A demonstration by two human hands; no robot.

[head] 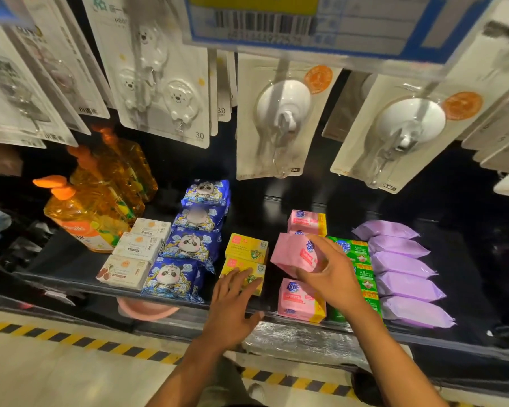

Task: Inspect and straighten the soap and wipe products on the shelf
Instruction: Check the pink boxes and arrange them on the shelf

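Gripping tilted pink soap pack (291, 254) in right hand (334, 276), left hand (232, 306) spread on yellow box (243, 263)

The black shelf (247, 205) carries rows, left to right: orange bottles (83, 218), white soap boxes (135, 249), blue panda packs (188, 245), yellow boxes (246, 246), pink soap packs (300, 301), green boxes (365, 277), purple wipe packs (403, 265).

Left hand (232, 306) is laid flat, fingers extended. Right hand (332, 274) is curled round a pink pack (288, 254).
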